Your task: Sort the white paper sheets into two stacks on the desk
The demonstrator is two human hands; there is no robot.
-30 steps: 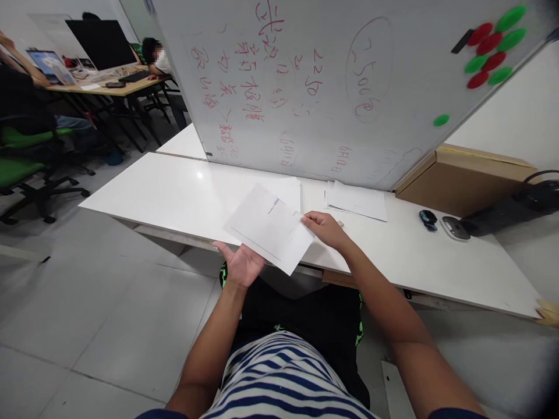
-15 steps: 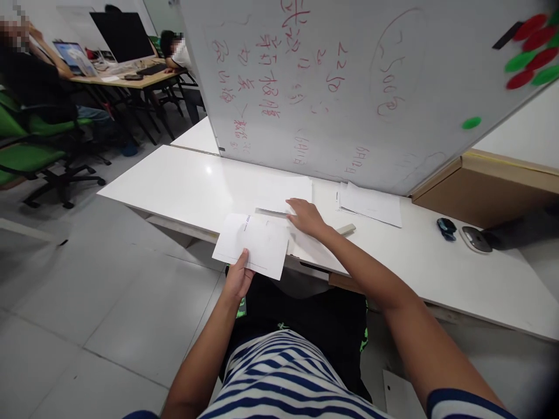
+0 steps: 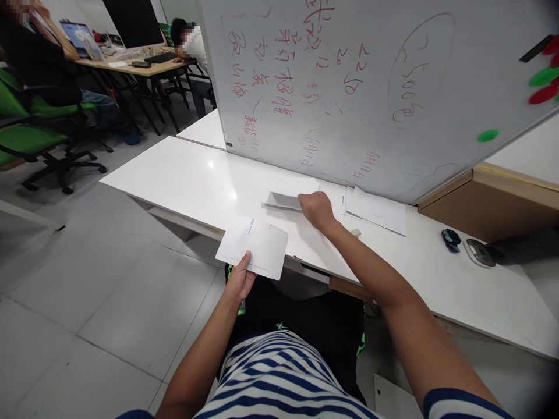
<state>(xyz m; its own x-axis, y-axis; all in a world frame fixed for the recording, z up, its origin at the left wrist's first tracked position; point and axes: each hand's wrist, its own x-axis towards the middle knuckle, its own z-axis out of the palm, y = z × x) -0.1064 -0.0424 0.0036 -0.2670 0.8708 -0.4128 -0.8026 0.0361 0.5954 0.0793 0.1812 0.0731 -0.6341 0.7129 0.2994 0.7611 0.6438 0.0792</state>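
My left hand (image 3: 241,278) is closed on a sheet of white paper (image 3: 262,244), thumb on top, out past the desk's front edge. The sheet carries a short line of blue print. At the middle of the white desk (image 3: 187,183), my right hand (image 3: 317,209) pinches the edge of another paper sheet (image 3: 283,201), which is lifted and tilted so its shaded underside shows. Below that sheet's far side lies a stack of paper (image 3: 297,184). To the right of my right hand, a second pile of paper (image 3: 378,210) rests on the desk. A small pale bar (image 3: 356,233) is partly hidden behind my right forearm.
A whiteboard (image 3: 271,128) with red writing and magnets stands along the desk's back. A cardboard box (image 3: 493,203), a dark blue object (image 3: 450,240) and a grey mouse-like device (image 3: 479,252) lie at the right. Two people sit by another table (image 3: 161,67) at the far left.
My left hand has closed on the printed sheet and drawn it left. My right hand has let go of that sheet, reached to the stack and raised another sheet's edge. The view has shifted.
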